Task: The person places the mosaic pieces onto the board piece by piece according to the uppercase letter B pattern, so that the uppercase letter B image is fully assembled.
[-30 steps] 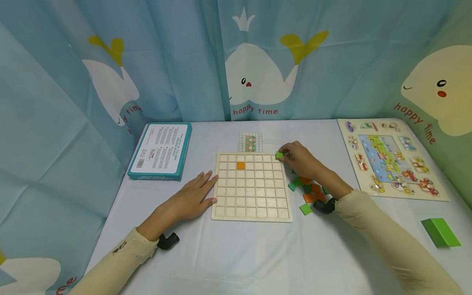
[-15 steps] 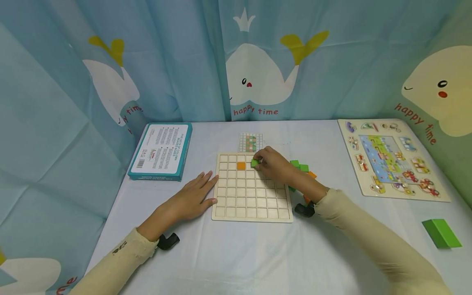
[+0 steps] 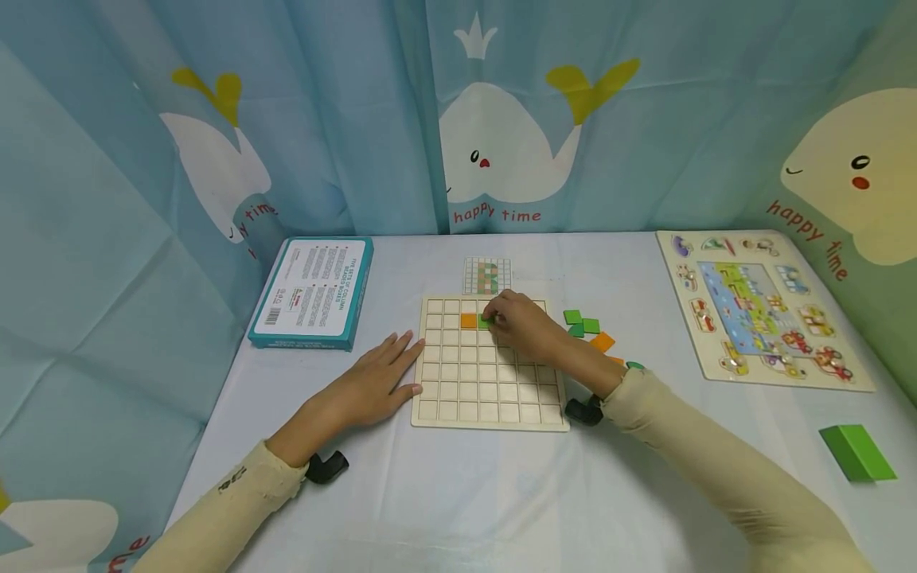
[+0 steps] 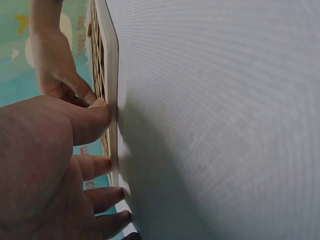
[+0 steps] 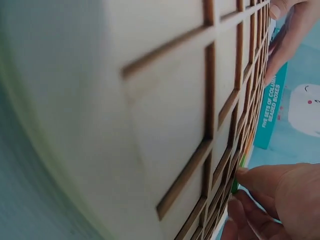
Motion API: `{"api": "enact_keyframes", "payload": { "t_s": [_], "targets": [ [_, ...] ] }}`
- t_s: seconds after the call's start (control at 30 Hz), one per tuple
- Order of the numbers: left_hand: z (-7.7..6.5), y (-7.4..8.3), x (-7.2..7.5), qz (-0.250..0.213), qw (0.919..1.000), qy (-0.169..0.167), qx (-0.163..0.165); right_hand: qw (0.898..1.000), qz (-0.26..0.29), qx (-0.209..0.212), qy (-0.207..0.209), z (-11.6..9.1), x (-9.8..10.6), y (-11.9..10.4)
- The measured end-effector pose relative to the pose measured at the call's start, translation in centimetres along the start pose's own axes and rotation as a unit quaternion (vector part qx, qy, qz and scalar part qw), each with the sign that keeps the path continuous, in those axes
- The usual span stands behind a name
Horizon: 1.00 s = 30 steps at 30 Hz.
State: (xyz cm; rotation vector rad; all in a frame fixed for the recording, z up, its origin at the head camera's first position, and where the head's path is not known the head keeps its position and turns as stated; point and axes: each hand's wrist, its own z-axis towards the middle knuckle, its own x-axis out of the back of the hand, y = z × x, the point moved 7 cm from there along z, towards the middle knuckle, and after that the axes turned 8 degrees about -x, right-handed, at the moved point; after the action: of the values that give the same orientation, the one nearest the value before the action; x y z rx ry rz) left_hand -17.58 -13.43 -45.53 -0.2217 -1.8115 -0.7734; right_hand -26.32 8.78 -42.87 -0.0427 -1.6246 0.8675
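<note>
A wooden grid board [image 3: 458,374] with square recesses lies on the white table. One orange square tile [image 3: 468,321] sits in a recess of its second row. My right hand [image 3: 526,325] pinches a green square tile [image 3: 484,321] at the recess just right of the orange one. In the right wrist view, thumb and fingers hold the green tile [image 5: 236,184] against the board. With fingers spread, my left hand [image 3: 372,382] rests at the board's left edge. The left wrist view has its thumb and fingertips touching the board's side [image 4: 113,100].
Loose green [image 3: 591,326] and orange tiles [image 3: 602,342] lie right of the board, partly hidden by the right forearm. A pattern card [image 3: 487,276] lies behind it. A teal box [image 3: 310,294] stands left, a picture puzzle [image 3: 759,310] and green block [image 3: 857,453] right.
My right hand has carried the green tile leftward from the board's upper right corner to the spot beside the orange tile. The left hand has stayed in place.
</note>
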Motion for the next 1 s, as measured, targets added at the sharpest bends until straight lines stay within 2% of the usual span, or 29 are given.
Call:
{"api": "enact_keyframes", "payload": {
  "t_s": [0.23, 0.5, 0.67, 0.87, 1.0],
  "targets": [
    [0.0, 0.0, 0.1, 0.001, 1.0, -0.001, -0.003, 0.999, -0.032, -0.01, -0.003, -0.5, 1.0, 0.1],
    [0.0, -0.1, 0.1, -0.001, 1.0, -0.001, -0.006, 0.998, 0.0, -0.063, -0.016, -2.2, 5.1, 3.3],
    [0.0, -0.1, 0.1, 0.005, 1.0, 0.0, -0.006, 0.994, -0.026, -0.094, -0.043, -4.1, 7.3, 5.1],
    [0.0, -0.1, 0.0, 0.002, 1.0, 0.003, -0.007, 0.987, -0.039, -0.128, -0.088, -6.4, 7.0, 7.1],
    [0.0, -0.1, 0.0, 0.003, 1.0, 0.003, -0.005, 0.987, -0.05, -0.125, -0.087, -7.2, 6.4, 7.8]
  ]
}}
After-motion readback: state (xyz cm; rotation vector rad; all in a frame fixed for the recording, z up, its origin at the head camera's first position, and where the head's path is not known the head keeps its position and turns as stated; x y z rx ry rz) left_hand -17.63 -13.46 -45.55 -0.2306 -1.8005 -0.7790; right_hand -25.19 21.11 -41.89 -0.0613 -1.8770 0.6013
